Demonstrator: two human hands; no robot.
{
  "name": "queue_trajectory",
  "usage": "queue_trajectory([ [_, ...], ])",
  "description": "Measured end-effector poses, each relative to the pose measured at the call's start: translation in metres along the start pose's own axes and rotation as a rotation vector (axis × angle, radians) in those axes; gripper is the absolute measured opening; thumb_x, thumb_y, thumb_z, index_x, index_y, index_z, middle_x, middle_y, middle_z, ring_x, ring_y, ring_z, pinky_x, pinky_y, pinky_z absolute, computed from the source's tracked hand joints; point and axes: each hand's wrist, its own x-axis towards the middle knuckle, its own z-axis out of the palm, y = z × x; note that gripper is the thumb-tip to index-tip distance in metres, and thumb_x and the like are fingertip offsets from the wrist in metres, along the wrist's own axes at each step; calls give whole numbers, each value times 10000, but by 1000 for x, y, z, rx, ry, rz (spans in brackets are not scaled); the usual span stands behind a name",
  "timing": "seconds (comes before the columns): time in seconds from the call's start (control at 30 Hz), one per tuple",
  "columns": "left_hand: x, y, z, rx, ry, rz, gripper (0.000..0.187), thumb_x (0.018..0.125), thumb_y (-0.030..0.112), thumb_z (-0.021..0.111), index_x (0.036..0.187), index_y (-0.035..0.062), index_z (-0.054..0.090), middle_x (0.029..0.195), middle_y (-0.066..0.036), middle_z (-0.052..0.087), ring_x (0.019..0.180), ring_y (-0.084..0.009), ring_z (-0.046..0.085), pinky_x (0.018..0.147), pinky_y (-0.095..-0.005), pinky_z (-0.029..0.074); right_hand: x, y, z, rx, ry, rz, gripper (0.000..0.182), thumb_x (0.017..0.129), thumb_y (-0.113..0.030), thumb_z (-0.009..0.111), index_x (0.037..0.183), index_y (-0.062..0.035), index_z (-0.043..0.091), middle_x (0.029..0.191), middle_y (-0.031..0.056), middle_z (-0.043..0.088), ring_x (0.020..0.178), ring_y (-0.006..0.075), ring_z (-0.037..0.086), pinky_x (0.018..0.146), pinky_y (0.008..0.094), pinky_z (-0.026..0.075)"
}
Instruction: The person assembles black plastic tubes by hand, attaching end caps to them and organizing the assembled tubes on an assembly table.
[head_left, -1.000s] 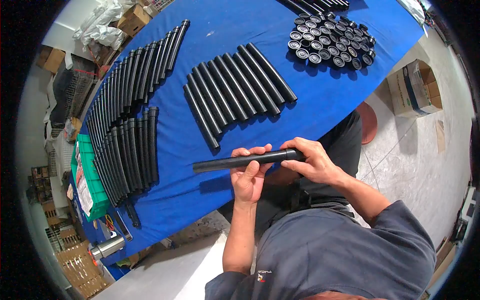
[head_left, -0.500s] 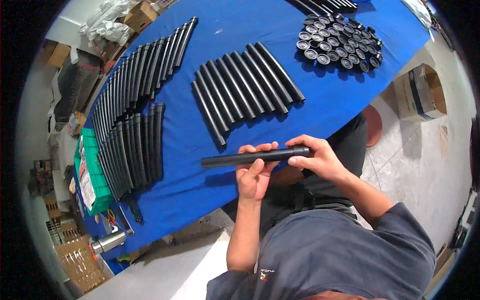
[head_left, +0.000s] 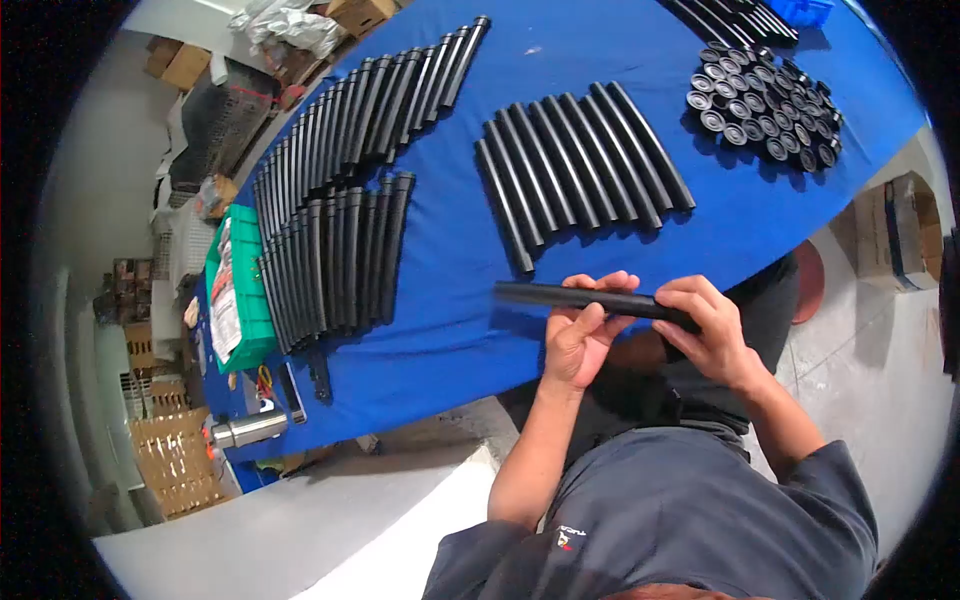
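Note:
A black tube (head_left: 560, 294) is held crosswise above the front edge of the blue-covered table (head_left: 440, 350). My left hand (head_left: 583, 335) has its fingers and thumb round the tube's middle. My right hand (head_left: 708, 325) grips the tube's right end, and its fingers cover that end. The left end of the tube is free and blurred. Just beyond my hands lies a row of several black tubes (head_left: 580, 165). Many round black caps (head_left: 765, 105) sit in a cluster at the back right.
More black tubes with collared ends (head_left: 335, 250) lie in two rows at the left. Beside them are a green bin (head_left: 255, 300) and a silver flask (head_left: 250, 430). A blue container (head_left: 805, 12) stands at the far right. A cardboard box (head_left: 897, 232) is on the floor.
The camera view has shifted, so the table's things appear further right. The held tube has tilted, and my right hand now covers its collared end.

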Motion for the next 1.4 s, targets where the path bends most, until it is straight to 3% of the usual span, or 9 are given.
queue_trajectory([
  [0.07, -2, 1, -3, -13, 8, -5, 316, 928, 7, 702, 1199, 96, 565, 1306, -221, 635, 1332, -412, 542, 1086, -570, 510, -1, -9, -2, -28, -15, 19, 295, 874, -100, 785, 1122, 9, 667, 842, 50, 690, 765, 159, 681, 663, 299, 544],
  [0.2, -2, -4, 0, 41, -32, 44, 315, 930, 13, 703, 1199, 89, 558, 1304, -223, 636, 1326, -417, 548, 1072, -561, 526, -5, -3, -17, 748, -220, 1061, 340, 822, -63, 795, 1128, -5, 659, 1048, 182, 676, 961, 343, 683, 811, 401, 559],
  [0.33, -1, 0, 2, -21, -5, -13, 318, 929, 27, 711, 1199, 82, 551, 1314, -227, 632, 1328, -419, 546, 1077, -562, 521, -7, -7, -8, -17, -68, 29, 337, 817, -38, 779, 1135, 4, 675, 861, 115, 698, 843, 242, 697, 757, 356, 548],
  [0.5, -2, -1, -5, 28, -81, -1, 317, 934, 29, 703, 1205, 93, 552, 1324, -224, 631, 1332, -416, 544, 1086, -559, 511, -3, -11, -22, 810, -212, 1026, 359, 827, -71, 785, 1156, 14, 669, 883, 89, 690, 872, 182, 678, 729, 326, 540],
  [0.67, -2, -1, -3, -25, -7, -11, 333, 929, 13, 700, 1215, 100, 553, 1323, -219, 634, 1348, -409, 532, 1121, -555, 474, -8, -9, -11, 31, -59, 73, 361, 822, -58, 777, 1161, 13, 672, 957, 122, 690, 938, 192, 679, 753, 331, 545],
  [0.8, -2, 1, -2, 31, -47, -31, 347, 929, -13, 682, 1234, 91, 554, 1335, -221, 627, 1368, -409, 512, 1148, -544, 446, -5, -12, -16, 669, -213, 853, 308, 859, -69, 770, 1139, 28, 685, 866, 61, 701, 732, 115, 658, 654, 268, 547],
  [1.0, -19, 11, 25, 823, 141, -314, 312, 953, 136, 733, 1208, -3, 620, 1184, -152, 704, 980, -216, 724, 755, -329, 620, -9, 4, -20, 676, -22, 861, 286, 862, -108, 757, 1113, 22, 715, 750, 7, 655, 612, 69, 594, 544, 216, 478],
  [1.17, -26, 49, 77, 2085, -184, 854, 379, 769, 120, 828, 1127, 58, 722, 1107, -108, 690, 1031, -311, 666, 879, -402, 547, 1, 10, -31, 606, -194, 804, 268, 844, -83, 763, 1090, 15, 720, 767, 9, 663, 626, 65, 590, 554, 221, 474],
  [1.4, -33, 65, 57, 2203, -293, 599, 398, 775, 124, 796, 1157, 57, 704, 1079, -103, 696, 961, -283, 652, 821, -422, 501, 16, 6, -10, 701, -336, 671, 376, 845, -143, 779, 1170, 11, 671, 920, 43, 678, 687, 82, 609, 563, 250, 488],
])
